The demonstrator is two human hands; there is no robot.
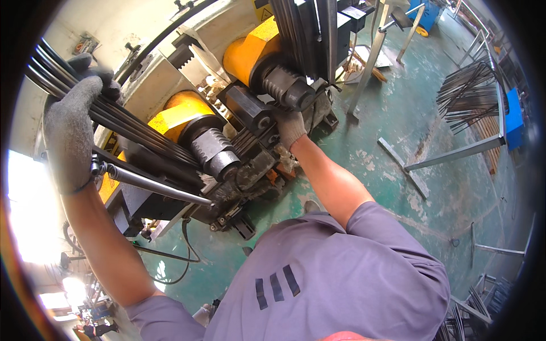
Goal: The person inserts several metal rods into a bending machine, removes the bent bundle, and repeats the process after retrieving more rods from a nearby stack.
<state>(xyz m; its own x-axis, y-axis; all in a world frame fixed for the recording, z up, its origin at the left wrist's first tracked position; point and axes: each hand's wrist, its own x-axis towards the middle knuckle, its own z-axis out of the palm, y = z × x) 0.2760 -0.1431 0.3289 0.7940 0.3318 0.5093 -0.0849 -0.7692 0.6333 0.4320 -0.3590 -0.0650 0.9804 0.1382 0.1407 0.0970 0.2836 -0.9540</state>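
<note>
Two gloved hands work at a heavy bending machine (227, 142) seen from above. On the machine's pale upper plate sits a small yellow warning label (261, 10) near the top edge, and a second yellow-and-black sticker (109, 142) shows on its left flank, partly hidden behind the rods; a small reddish tag (85, 42) is fixed on the pale wall at upper left. Their print is too small to tell.

The left hand (71, 131), in a grey knitted glove, is closed around a bundle of dark steel rods (131, 122) that runs slantwise from upper left down toward the machine's middle. The right hand (290, 128), in a paler knitted glove, is pressed against the rods where they pass between the rollers; whether its fingers are closed around anything cannot be told.

The lower roller (213, 150) and the upper roller (287, 85) are ribbed grey steel cylinders, each backed by a smooth yellow-painted drum (179, 113). A plain round steel bar (153, 184) juts out below the left hand. The green floor (398, 113) is painted concrete, worn to pale patches. At right a metal rack (472, 96) holds a fan of thin dark rods beside a blue panel (513, 113).
</note>
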